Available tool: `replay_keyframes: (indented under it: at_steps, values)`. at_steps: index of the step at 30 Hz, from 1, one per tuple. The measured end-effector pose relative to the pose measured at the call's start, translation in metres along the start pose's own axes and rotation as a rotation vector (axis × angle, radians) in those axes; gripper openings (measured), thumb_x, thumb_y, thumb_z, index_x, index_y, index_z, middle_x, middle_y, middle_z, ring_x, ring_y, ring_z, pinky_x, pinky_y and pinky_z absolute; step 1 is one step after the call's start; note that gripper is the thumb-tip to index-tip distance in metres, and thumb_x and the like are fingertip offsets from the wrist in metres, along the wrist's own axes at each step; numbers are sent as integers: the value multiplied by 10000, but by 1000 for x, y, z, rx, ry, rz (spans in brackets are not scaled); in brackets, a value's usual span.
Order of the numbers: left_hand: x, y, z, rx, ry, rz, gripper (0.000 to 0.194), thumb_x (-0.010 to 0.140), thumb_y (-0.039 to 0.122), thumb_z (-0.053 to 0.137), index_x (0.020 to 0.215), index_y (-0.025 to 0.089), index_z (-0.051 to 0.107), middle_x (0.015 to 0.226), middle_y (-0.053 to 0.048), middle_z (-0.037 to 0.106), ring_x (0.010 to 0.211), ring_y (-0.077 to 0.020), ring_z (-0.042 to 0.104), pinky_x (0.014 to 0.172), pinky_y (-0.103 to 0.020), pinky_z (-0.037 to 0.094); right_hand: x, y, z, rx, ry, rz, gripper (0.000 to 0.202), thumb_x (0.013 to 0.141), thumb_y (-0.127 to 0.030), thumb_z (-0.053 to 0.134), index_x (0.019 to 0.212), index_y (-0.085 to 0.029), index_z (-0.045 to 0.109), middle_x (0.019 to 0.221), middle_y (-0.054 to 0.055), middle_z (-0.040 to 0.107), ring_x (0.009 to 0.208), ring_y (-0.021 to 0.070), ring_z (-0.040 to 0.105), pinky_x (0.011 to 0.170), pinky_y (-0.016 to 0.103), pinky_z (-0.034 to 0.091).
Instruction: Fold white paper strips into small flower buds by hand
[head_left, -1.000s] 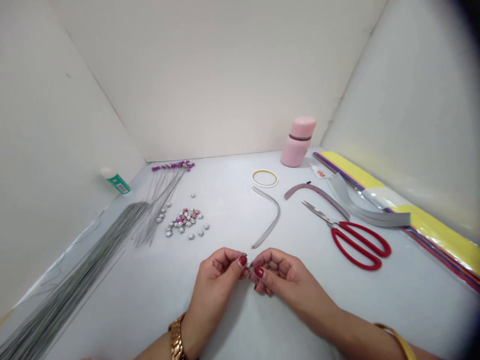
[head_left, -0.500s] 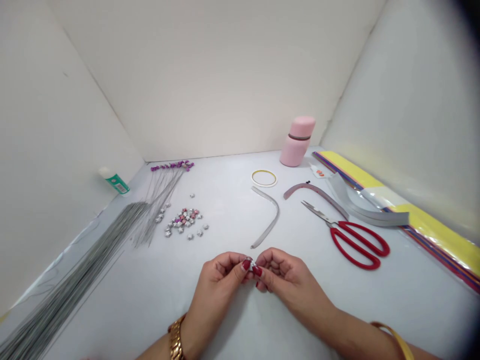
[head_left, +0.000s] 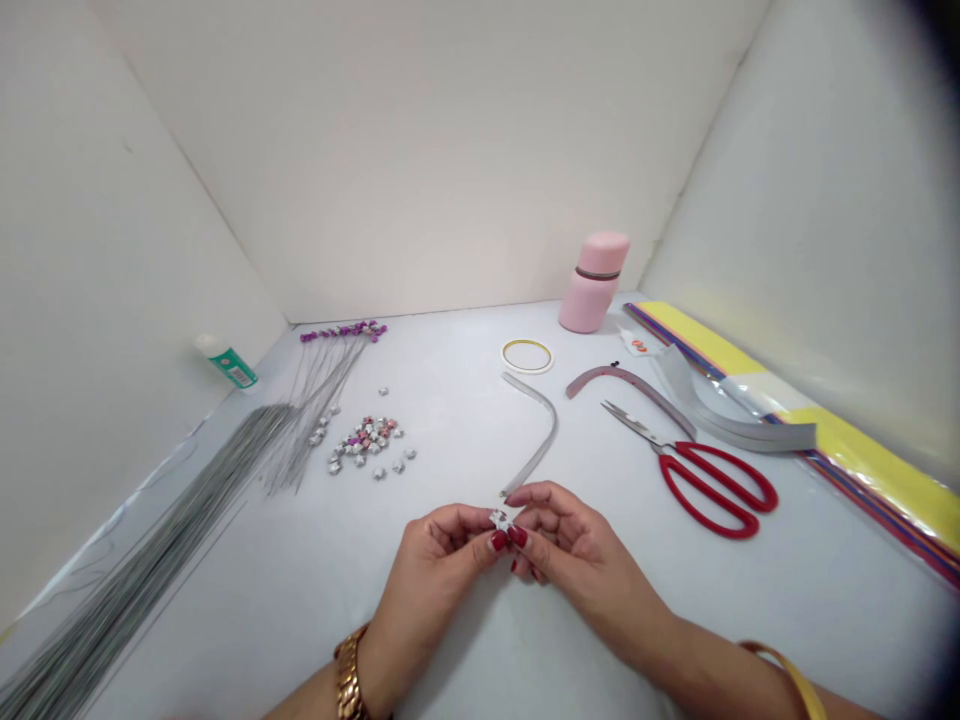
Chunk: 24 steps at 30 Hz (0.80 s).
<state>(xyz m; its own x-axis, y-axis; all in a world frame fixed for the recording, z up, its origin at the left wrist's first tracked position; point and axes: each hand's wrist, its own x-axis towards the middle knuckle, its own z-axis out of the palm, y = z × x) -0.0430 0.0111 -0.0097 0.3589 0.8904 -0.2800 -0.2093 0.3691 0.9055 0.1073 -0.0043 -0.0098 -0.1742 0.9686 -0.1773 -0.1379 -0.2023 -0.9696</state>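
At six o'clock on the pale tabletop, your left hand (head_left: 446, 560) and your right hand (head_left: 574, 550) pinch a small silver star (head_left: 502, 520) between their fingertips, just below the lower end of a curved silver strip (head_left: 546, 430). Red-handled scissors (head_left: 694, 475) lie open at three o'clock; loose folded stars (head_left: 367, 440) sit at ten.

Pink bottle (head_left: 589, 302) near the back wall (head_left: 450, 150), green-and-white tube (head_left: 234, 368) by the left wall (head_left: 112, 260), yellow plastic-wrapped sheets (head_left: 862, 455) at right.
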Motion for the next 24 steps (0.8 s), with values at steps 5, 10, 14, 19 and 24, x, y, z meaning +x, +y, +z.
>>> replay_keyframes:
  at_steps: [5, 10, 14, 19, 24]
  values:
    - [1, -1, -1, -16, 20, -27, 115, 687, 181, 666, 776, 111, 644, 681, -41, 683, 645, -130, 599, 657, -232, 455, -1, 2, 0, -48, -21, -45, 156, 759, -301, 605, 855, -178, 605, 654, -4, 582, 575, 114, 516, 553, 250, 411]
    - [1, 4, 2, -84, -67, -53, 152, 702, 198, 657, 834, 123, 651, 709, -45, 682, 659, -130, 598, 677, -237, 452, -1, -1, 1, -1, -12, -4, 130, 740, -290, 633, 768, -173, 582, 623, -22, 564, 559, 99, 507, 536, 226, 395]
    - [0, 6, 3, -98, -131, -52, 158, 729, 202, 630, 862, 123, 663, 707, -48, 680, 669, -131, 594, 692, -243, 445, 0, -1, 0, 48, -18, 37, 170, 719, -314, 653, 754, -172, 567, 606, -30, 556, 545, 93, 502, 523, 215, 375]
    - [0, 1, -1, -85, -87, -58, 136, 699, 192, 660, 804, 106, 651, 691, -59, 674, 670, -145, 590, 691, -268, 438, -1, 0, -1, 86, -33, 75, 179, 731, -317, 642, 738, -164, 548, 530, -39, 533, 518, 91, 471, 521, 212, 345]
    - [0, 2, -1, -55, -76, -24, 125, 693, 191, 662, 785, 107, 652, 669, -52, 672, 660, -148, 589, 692, -274, 436, 0, -5, -2, 175, -101, 103, 183, 734, -324, 634, 755, -164, 546, 522, -39, 523, 509, 91, 454, 524, 208, 338]
